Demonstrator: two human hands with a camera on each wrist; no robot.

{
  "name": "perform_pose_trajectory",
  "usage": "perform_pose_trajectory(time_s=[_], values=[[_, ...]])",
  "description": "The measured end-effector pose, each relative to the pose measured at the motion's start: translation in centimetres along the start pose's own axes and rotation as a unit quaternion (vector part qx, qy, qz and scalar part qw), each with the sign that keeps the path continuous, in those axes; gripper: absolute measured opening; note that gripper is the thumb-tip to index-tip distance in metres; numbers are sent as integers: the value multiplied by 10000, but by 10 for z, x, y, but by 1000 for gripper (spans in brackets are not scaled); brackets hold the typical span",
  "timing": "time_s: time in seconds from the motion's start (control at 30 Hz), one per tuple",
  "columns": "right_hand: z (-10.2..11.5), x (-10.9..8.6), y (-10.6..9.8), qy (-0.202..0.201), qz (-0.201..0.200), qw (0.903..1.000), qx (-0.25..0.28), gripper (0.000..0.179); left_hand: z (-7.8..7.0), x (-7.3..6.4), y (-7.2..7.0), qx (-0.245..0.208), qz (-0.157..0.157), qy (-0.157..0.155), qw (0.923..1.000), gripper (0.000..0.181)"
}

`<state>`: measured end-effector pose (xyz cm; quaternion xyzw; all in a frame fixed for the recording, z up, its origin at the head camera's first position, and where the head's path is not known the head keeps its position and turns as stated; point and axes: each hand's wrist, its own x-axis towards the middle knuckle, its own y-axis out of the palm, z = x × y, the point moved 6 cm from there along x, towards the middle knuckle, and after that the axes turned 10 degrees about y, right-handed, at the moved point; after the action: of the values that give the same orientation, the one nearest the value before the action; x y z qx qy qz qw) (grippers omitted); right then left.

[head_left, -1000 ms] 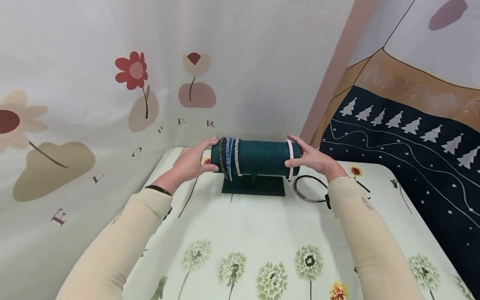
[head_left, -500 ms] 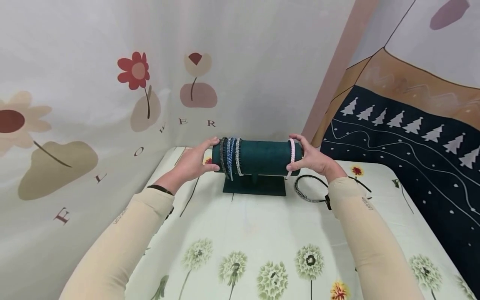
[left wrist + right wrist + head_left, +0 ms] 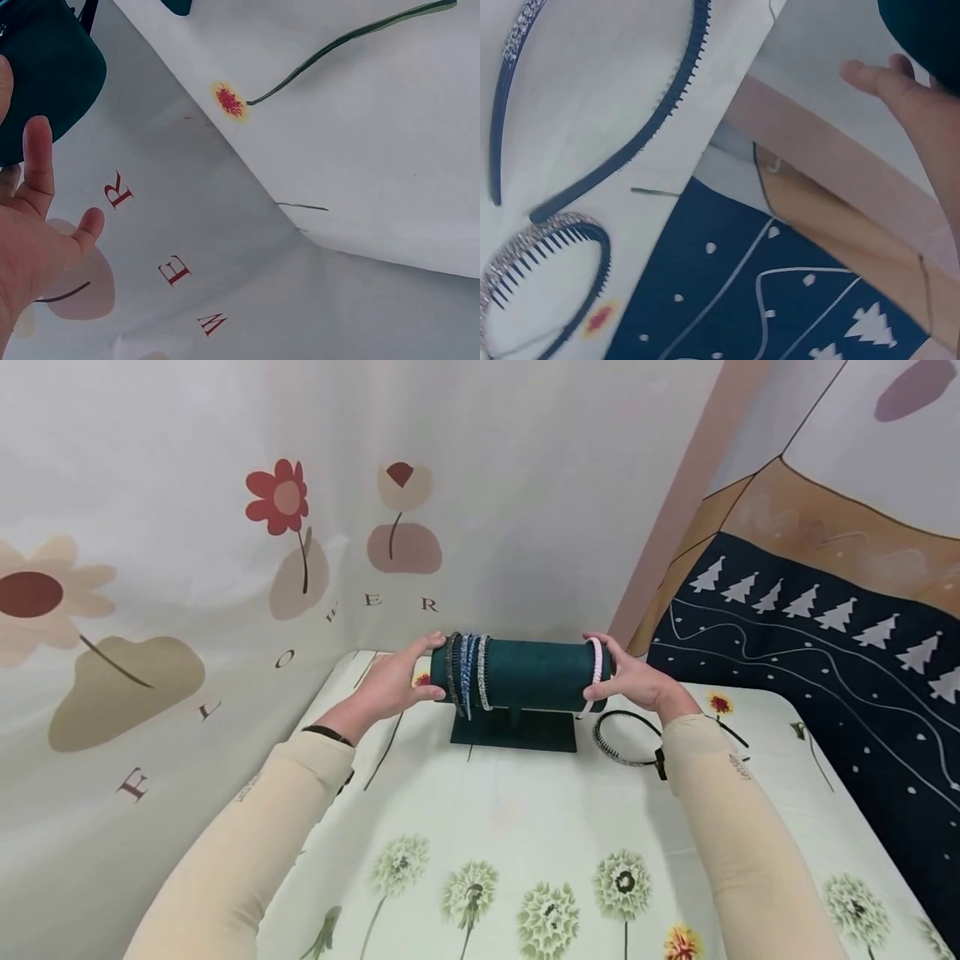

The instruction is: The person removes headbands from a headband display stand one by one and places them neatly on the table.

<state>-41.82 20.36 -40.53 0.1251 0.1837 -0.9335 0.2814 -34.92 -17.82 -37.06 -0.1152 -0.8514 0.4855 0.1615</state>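
Note:
A dark green headband stand (image 3: 540, 668), a padded roller on a flat base, is near the back of the table. Dark, blue and silver headbands (image 3: 467, 672) hang round its left part. A pink headband (image 3: 597, 662) sits near the right end, its lower tip tilted leftward. My left hand (image 3: 386, 685) grips the roller's left end, thumb in front and fingers behind. In the left wrist view, the fingers (image 3: 39, 154) reach along the green end. My right hand (image 3: 641, 681) holds the pink headband at the roller's right end, thumb in front, fingers over the top.
A black toothed headband (image 3: 607, 747) lies on the table right of the stand. The right wrist view shows it plus a glittery headband (image 3: 592, 225) beside it. A flower-printed cloth (image 3: 480, 802) covers the table. Printed curtains (image 3: 510, 510) rise close behind.
The pink headband's upper part has shifted slightly right on the roller along with my right hand, tilting it. My left hand keeps its grip. The head view has turned slightly left.

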Motion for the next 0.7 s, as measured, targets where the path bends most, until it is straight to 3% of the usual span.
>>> perform_pose_trajectory(time_s=[0.2, 0.33, 0.7], values=[[-8, 1, -5, -188, 230, 9970, 715, 102, 1, 0, -1, -29, 31, -24, 10000, 98], [-13, -2, -7, -264, 72, 9937, 1090, 96, 0, 2, 0, -21, 6, -24, 10000, 98], [-23, -33, -17, -169, -1046, 9928, 562, 100, 5, 3, 1, -83, 60, -55, 9999, 99]])
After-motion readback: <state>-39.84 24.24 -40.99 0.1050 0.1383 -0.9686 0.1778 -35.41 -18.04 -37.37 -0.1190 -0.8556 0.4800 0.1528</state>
